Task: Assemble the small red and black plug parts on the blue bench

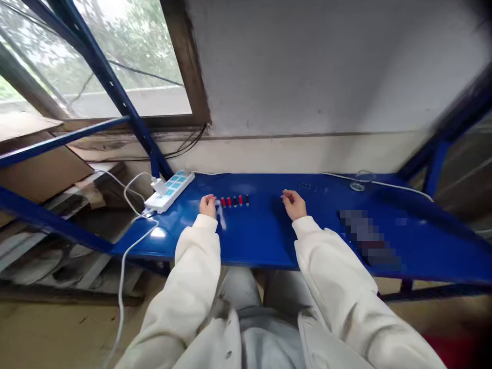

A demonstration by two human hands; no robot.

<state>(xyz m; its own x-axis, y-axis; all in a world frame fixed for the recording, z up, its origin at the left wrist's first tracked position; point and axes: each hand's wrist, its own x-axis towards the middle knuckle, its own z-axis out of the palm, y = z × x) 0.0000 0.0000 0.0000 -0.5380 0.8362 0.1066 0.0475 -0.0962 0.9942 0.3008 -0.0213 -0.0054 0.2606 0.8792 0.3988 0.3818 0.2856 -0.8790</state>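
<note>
My left hand (208,206) is at the left end of a row of small upright-looking pieces, its fingers curled together; whether a small item is between the fingertips I cannot tell. The row has several short cylinders with pale lower ends, among them a red piece (229,202), a black piece (234,201) and, at the right end, another black piece (247,200). Over the blue table (257,236), to the right of the row, my right hand (294,204) has its thumb and fingers drawn together. Anything it pinches is too small to make out.
A white power strip (171,190) with a plugged-in cable lies at the table's left. Tiny shiny parts (305,185) lie beyond my right hand. Farther right are a clear round item (357,186), a white cable (407,189) and a blurred-out dark object (369,241). Blue frame posts flank the table.
</note>
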